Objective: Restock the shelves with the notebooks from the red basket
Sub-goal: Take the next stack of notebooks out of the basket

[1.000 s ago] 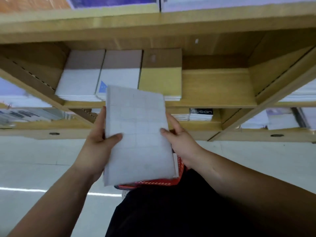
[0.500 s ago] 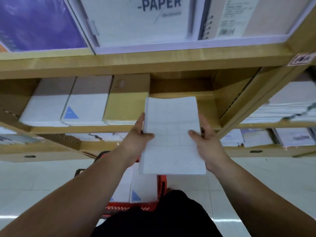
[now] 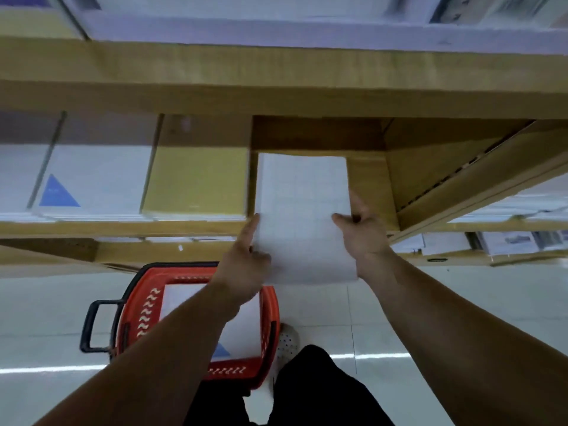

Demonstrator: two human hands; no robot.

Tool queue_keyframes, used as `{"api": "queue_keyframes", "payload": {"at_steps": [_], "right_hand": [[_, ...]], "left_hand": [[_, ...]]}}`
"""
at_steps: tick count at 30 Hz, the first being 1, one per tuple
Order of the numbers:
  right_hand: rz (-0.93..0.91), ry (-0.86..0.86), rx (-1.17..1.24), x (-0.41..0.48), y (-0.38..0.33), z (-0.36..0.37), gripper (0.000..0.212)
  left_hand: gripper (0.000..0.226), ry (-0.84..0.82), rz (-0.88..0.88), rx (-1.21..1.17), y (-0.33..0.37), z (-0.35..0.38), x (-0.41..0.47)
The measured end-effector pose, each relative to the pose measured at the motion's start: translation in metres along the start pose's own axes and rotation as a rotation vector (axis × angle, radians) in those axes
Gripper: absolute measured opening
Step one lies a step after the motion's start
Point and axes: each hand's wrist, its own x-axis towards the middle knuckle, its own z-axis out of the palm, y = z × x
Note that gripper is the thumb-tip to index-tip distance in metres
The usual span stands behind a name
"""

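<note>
A white grid-patterned notebook point(image 3: 302, 210) is held out level, its far half inside the wooden shelf bay point(image 3: 368, 179) to the right of a yellow notebook stack point(image 3: 196, 182). My left hand point(image 3: 246, 259) grips its near left edge. On its right edge, my right hand point(image 3: 364, 232) has the thumb on top and fingers beneath. The red basket point(image 3: 144, 302) stands on the floor below, holding white notebooks point(image 3: 184, 298), one with a blue triangle.
White notebook stacks point(image 3: 101, 179) with a blue triangle fill the shelf's left part. A slanted wooden divider point(image 3: 455, 192) bounds the bay on the right. More stacks lie on shelves above, below and to the right. The basket's black handle point(image 3: 92, 327) sticks out left.
Both hands have pushed the grid notebook forward and into the shelf bay beside the yellow stack. The view has moved closer to the shelf, and the basket now shows below.
</note>
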Motion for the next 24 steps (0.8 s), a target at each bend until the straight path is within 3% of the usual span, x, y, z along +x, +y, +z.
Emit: {"api": "queue_keyframes", "payload": {"at_steps": [4,12,17,21,24], "right_hand": [[0.01,0.019,0.049,0.024,-0.018,0.022,0.058],[-0.039,0.024,-0.132,0.028,-0.009,0.018,0.061],[0.026,0.063,-0.146,-0.021,0.016,0.003,0.066],[-0.021,-0.012,-0.092,-0.053,0.037,0.004,0.06],[-0.032,0.029,-0.048,-0.048,0.039,0.007,0.059]], "left_hand": [[0.077,0.053,0.034,-0.053,-0.024,-0.003,-0.001],[0.062,0.126,-0.184,-0.507,-0.015,0.0,0.006],[0.06,0.17,-0.276,-0.699,-0.018,0.011,-0.009],[0.056,0.157,-0.27,-0.835,-0.021,0.022,-0.01],[0.048,0.168,-0.209,-0.843,-0.014,0.03,-0.006]]}}
